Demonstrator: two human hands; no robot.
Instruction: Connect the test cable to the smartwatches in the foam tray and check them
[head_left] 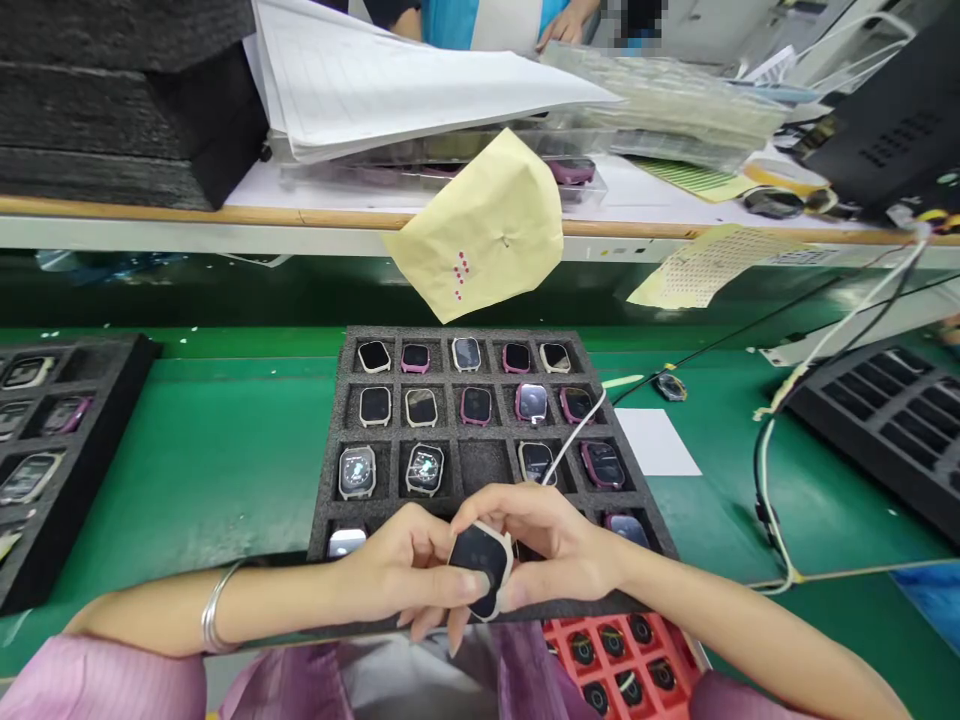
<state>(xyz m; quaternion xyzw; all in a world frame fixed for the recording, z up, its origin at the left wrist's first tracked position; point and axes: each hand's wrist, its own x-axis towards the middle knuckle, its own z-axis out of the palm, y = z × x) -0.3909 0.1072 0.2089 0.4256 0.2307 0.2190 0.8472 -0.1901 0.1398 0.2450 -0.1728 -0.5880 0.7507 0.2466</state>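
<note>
The pale-framed watch [478, 562] is up in your two hands, over the near part of the black foam tray [469, 337], tilted with its dark screen facing you. Your left hand [409, 575] pinches it, the thumb pressed flat on the lower screen and the fingers curled behind. Your right hand [555, 548] grips the opposite edge, thumb low and bent fingers at the top. Around them, the tray holds more watches in its square compartments, with pale, pink and purple frames; in the third row, two at the left have lit faces, the silver-grey watch [357, 472] and the white-framed watch [425, 469]. A white cable [576, 438] slants over that row toward your right hand; where it ends, you cannot tell. A silver bracelet [214, 610] circles your left wrist. Below your right forearm, a red tray [649, 652] carries dark round pieces. On the green bench [225, 450], a white card [658, 443] lies just right of the foam tray. Beyond, yellow paper [510, 240] hangs from the shelf edge, and a co-worker's hand [570, 25] shows behind the paper stack [420, 90].
</note>
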